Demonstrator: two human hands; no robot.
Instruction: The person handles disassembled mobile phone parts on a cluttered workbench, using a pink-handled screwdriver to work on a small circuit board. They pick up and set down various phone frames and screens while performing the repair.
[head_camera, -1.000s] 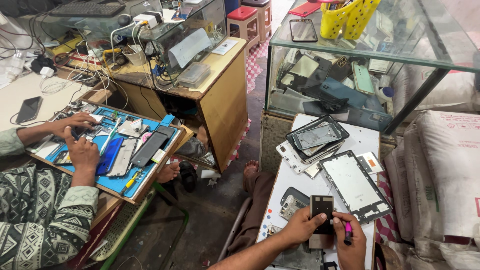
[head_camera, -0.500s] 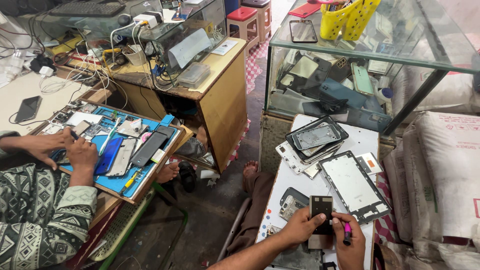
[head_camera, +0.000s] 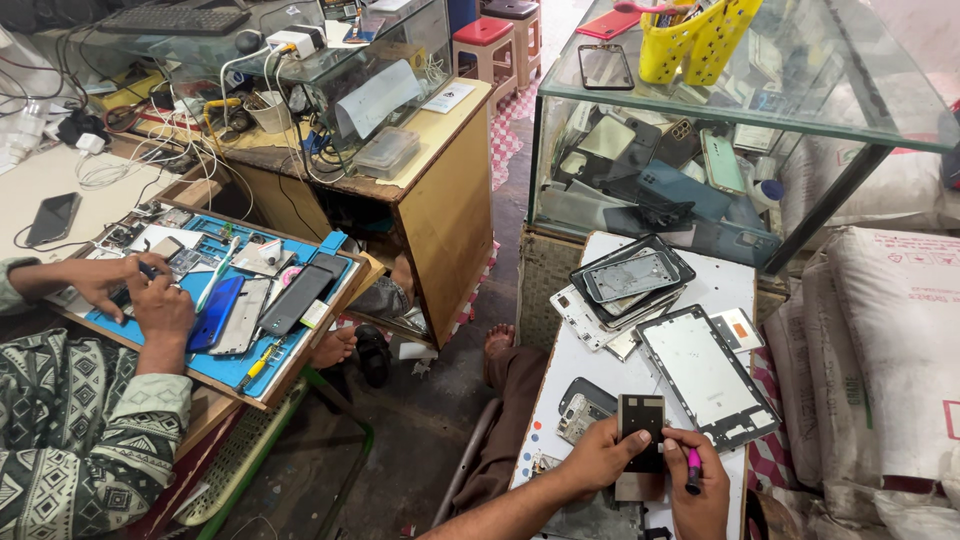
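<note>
At the bottom edge of the head view, the person's left hand (head_camera: 598, 462) pinches a small flat rectangular phone part (head_camera: 641, 432), its fingers closed on the left side and lower corner. The part is dark and matte with a lighter tan face, and it stands upright above the white counter (head_camera: 715, 280), long axis running away from the person, top edge pointing toward the glass case (head_camera: 700, 130). Right of those fingers, the right hand (head_camera: 702, 490) is curled narrowly around a slim pink-tipped tool (head_camera: 692, 470), held nearly upright just beside the part's right edge. Just beyond the fingertips lie a dark phone back cover (head_camera: 588, 398) with a camera cutout and a large grey tablet frame (head_camera: 708, 377), thin, hard-edged and lying askew. Farther off sits a stack of glossy phone frames and screens (head_camera: 627, 282).

Well apart to the left, a co-worker in a patterned sleeve (head_camera: 80, 440) bends both hands (head_camera: 140, 295) over a blue work mat (head_camera: 240, 320) littered with phones and small tools.

Against the picture half a second before, the person's own hands, part and tool lie the same; the co-worker's hands have shifted a little on the mat.
</note>
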